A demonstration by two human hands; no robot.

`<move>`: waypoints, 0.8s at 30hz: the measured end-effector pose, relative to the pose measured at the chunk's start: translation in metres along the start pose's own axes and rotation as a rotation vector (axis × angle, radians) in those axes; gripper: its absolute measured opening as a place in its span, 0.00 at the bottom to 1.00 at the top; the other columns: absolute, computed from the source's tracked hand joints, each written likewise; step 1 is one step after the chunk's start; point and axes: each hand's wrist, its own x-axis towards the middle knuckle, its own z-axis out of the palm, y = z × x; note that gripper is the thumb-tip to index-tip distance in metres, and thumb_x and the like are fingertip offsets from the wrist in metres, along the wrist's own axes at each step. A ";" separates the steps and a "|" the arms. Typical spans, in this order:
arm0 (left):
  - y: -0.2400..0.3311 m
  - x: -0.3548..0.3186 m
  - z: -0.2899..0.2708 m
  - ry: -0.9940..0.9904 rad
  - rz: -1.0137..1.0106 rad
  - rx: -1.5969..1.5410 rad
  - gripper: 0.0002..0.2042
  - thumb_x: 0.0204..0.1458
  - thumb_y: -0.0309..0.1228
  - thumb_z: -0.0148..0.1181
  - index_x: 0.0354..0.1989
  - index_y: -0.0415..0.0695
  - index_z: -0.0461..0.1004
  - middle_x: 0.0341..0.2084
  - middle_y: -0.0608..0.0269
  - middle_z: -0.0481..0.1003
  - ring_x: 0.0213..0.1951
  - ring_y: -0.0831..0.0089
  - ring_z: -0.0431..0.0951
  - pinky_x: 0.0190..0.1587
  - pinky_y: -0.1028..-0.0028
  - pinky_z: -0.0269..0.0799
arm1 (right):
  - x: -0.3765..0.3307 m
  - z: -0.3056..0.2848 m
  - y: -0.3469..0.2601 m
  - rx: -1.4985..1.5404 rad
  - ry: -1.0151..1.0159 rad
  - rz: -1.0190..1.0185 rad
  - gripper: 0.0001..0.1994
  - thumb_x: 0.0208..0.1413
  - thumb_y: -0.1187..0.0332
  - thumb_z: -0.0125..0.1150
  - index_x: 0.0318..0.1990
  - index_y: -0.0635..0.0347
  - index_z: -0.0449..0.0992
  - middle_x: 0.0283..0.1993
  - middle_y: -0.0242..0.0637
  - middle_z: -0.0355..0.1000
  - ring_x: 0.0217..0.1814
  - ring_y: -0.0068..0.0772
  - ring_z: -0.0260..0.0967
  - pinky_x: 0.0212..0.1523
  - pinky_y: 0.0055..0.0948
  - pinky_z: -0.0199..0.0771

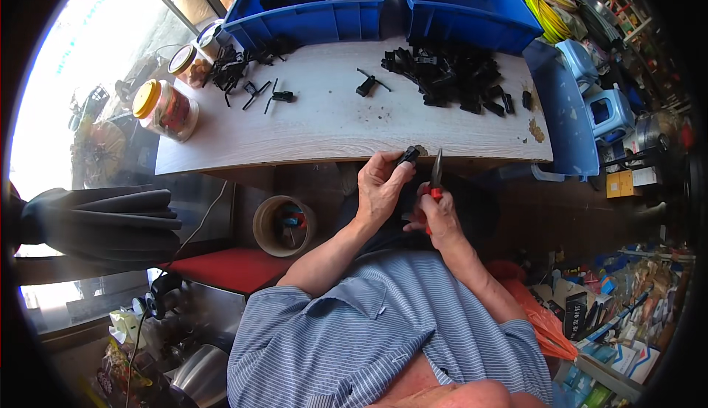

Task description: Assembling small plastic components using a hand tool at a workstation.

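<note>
My left hand (376,193) pinches a small black plastic part (408,156) just at the front edge of the white table (324,124). Beside it, my right hand (441,220) grips red-handled needle-nose pliers (436,171), their jaws pointing up and away from me. Pliers and part are apart. On the table beyond my hands lies one black part with thin arms (366,86). Another such part (283,96) lies further left. At the right is a large heap of black plastic parts (446,76); a smaller pile of thin black pieces (230,70) lies at the left.
Two blue bins (310,23) (472,21) stand along the table's far edge, the left one holding black pieces. Yellow-lidded jars (168,109) sit at the left edge. Below the table is a round tub (259,225); light-blue stools (611,113) stand at the right.
</note>
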 end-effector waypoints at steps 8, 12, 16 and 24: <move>0.001 0.004 0.012 0.000 0.038 0.010 0.08 0.59 0.23 0.59 0.45 0.35 0.72 0.34 0.60 0.79 0.35 0.79 0.78 0.41 0.78 0.76 | -0.004 0.006 0.002 -0.147 -0.057 -0.013 0.16 0.52 0.65 0.54 0.48 0.58 0.67 0.36 0.34 0.70 0.34 0.24 0.74 0.24 0.24 0.74; -0.007 0.004 0.010 -0.026 0.056 0.032 0.09 0.59 0.23 0.59 0.45 0.34 0.72 0.32 0.62 0.79 0.33 0.82 0.77 0.39 0.79 0.75 | -0.007 0.008 0.000 -0.216 -0.057 -0.040 0.18 0.53 0.62 0.54 0.49 0.59 0.67 0.37 0.34 0.72 0.37 0.23 0.74 0.25 0.24 0.74; -0.009 0.003 0.012 -0.017 0.030 0.076 0.09 0.59 0.23 0.60 0.46 0.35 0.73 0.32 0.64 0.78 0.32 0.83 0.76 0.37 0.81 0.74 | -0.006 0.007 0.005 -0.271 -0.040 -0.089 0.20 0.53 0.60 0.52 0.51 0.60 0.67 0.36 0.36 0.73 0.37 0.24 0.74 0.25 0.24 0.74; -0.012 0.003 0.015 0.020 0.028 0.104 0.10 0.58 0.23 0.60 0.46 0.35 0.73 0.32 0.65 0.78 0.32 0.84 0.75 0.36 0.81 0.74 | -0.006 0.010 0.004 -0.277 -0.024 -0.079 0.21 0.53 0.61 0.50 0.52 0.63 0.66 0.34 0.35 0.73 0.36 0.24 0.73 0.25 0.24 0.74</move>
